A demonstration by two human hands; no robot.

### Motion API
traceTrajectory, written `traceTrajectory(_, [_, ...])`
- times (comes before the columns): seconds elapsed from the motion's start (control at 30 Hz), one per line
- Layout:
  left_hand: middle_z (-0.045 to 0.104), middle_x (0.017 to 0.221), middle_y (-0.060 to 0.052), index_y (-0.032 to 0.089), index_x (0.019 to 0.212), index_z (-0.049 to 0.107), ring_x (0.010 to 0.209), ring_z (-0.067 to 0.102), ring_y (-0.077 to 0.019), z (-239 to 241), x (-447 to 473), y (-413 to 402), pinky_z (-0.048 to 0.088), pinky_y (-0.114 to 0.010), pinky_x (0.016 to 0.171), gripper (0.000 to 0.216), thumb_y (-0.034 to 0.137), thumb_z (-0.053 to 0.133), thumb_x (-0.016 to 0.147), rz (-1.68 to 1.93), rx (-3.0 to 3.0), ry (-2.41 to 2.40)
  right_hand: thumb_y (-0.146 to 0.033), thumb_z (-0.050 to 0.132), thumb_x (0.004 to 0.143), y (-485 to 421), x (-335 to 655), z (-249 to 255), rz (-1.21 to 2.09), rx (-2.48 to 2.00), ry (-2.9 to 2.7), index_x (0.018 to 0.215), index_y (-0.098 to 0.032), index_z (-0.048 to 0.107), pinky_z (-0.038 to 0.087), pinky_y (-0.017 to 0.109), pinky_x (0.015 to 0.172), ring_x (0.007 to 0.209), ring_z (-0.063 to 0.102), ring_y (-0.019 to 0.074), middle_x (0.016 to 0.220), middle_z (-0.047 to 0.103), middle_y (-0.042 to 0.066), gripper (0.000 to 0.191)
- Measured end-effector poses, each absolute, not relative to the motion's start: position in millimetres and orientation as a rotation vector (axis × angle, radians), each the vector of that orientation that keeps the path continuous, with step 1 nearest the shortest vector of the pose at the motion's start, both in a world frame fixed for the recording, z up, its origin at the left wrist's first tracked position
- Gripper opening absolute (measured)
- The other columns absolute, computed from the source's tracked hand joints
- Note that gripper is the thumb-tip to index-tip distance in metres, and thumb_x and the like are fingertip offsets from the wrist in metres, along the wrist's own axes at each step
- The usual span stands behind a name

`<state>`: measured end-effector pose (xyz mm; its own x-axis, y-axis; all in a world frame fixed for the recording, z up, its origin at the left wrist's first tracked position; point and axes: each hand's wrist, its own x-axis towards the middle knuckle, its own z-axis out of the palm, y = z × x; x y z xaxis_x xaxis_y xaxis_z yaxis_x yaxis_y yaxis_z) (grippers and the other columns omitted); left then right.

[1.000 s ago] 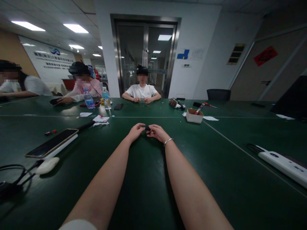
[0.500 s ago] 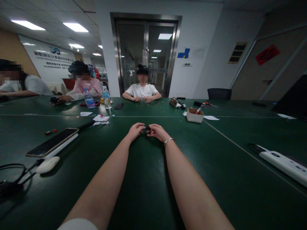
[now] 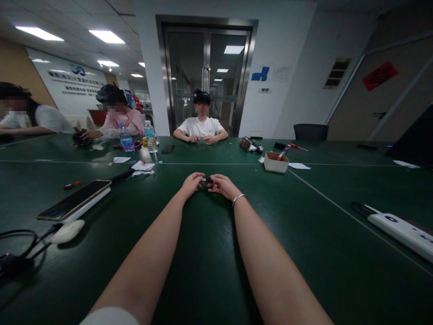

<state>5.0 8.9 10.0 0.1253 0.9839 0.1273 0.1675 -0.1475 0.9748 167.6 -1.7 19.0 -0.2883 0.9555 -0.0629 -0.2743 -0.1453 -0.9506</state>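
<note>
Both arms reach forward over the dark green table [image 3: 203, 253]. Between my hands is a small black piece with a silvery end [image 3: 208, 179], too small to name with certainty. My right hand [image 3: 221, 185], with a silver bangle at the wrist, pinches its black part from the right. On the other side, the fingertips of my left hand [image 3: 192, 184] are closed at the silvery end. The fingers partly cover the piece.
Left of my arms lie a phone [image 3: 76, 198] on a white block, a pale rounded device [image 3: 68, 232] with black cables, and paper scraps [image 3: 142, 166]. A box [image 3: 275, 162] and a white power strip [image 3: 402, 232] are on the right. Several people sit around.
The small piece shows a little more of its silvery end between my fingers. My hands have hardly moved. At far left, a person's hands have shifted with a dark object.
</note>
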Motion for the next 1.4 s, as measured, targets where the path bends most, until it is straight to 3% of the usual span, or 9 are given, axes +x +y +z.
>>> traceTrajectory(0.37, [0.059,0.071,-0.003,0.015,0.097,0.060,0.057,0.051,-0.0092,11.0,6.0,7.3,0.034,-0.018,0.045,0.027,0.030,0.055,0.075,1.119,1.525,1.179,-0.012,0.050,0.087,-0.6,167.8,16.9,1.606,-0.903,-1.131,0.085,-0.013,0.054,0.058,0.030,0.059,0.040,0.049,0.0050,0.056,0.061,0.001,0.004])
traceTrajectory(0.57, [0.056,0.060,-0.001,0.013,0.096,0.057,0.051,0.051,-0.0088,12.0,6.0,5.8,0.034,-0.018,0.044,0.037,0.045,0.044,0.082,1.102,1.457,1.167,-0.014,0.052,0.086,-0.6,168.0,16.8,1.612,-0.904,-1.144,0.085,-0.013,0.054,0.058,0.030,0.059,0.041,0.051,0.0052,0.056,0.060,0.000,0.002])
traceTrajectory(0.8, [0.060,0.072,-0.003,0.014,0.096,0.060,0.062,0.055,-0.0107,9.1,3.3,5.8,0.041,-0.020,0.051,0.031,0.028,0.064,0.069,1.183,1.505,1.101,-0.017,0.054,0.087,-0.5,168.3,17.3,1.606,-0.902,-1.150,0.082,-0.013,0.054,0.058,0.030,0.059,0.040,0.051,0.0053,0.054,0.060,0.000,0.006])
traceTrajectory(0.97, [0.065,0.086,-0.007,0.014,0.091,0.064,0.075,0.059,-0.0146,10.9,-0.8,3.8,0.045,-0.024,0.061,0.035,0.028,0.071,0.060,1.241,1.476,1.083,-0.028,0.055,0.087,0.1,167.4,16.7,1.585,-0.910,-1.183,0.074,-0.013,0.050,0.058,0.028,0.058,0.038,0.049,0.0051,0.050,0.060,0.001,0.020])
traceTrajectory(1.17, [0.067,0.087,-0.008,0.014,0.087,0.066,0.077,0.060,-0.0158,9.5,-4.1,6.2,0.045,-0.028,0.068,0.035,0.031,0.074,0.057,1.227,1.495,1.070,-0.027,0.052,0.088,2.0,167.7,14.6,1.588,-0.905,-1.191,0.075,-0.013,0.049,0.058,0.029,0.058,0.038,0.050,0.0063,0.047,0.059,0.001,0.019])
traceTrajectory(1.3, [0.068,0.086,-0.008,0.014,0.085,0.066,0.077,0.060,-0.0161,8.9,-3.4,6.5,0.045,-0.028,0.069,0.036,0.030,0.075,0.055,1.236,1.450,1.050,-0.018,0.054,0.085,-0.5,169.1,16.9,1.595,-0.883,-1.165,0.084,-0.014,0.052,0.058,0.031,0.059,0.041,0.053,0.0071,0.051,0.059,-0.001,0.004])
traceTrajectory(1.4, [0.068,0.086,-0.008,0.014,0.085,0.066,0.076,0.060,-0.0160,9.7,-2.6,5.6,0.045,-0.028,0.068,0.037,0.031,0.076,0.054,1.230,1.433,1.057,-0.014,0.057,0.082,-1.7,169.2,19.5,1.585,-0.898,-1.172,0.095,-0.017,0.052,0.058,0.031,0.057,0.039,0.052,0.0059,0.058,0.062,-0.002,0.014])
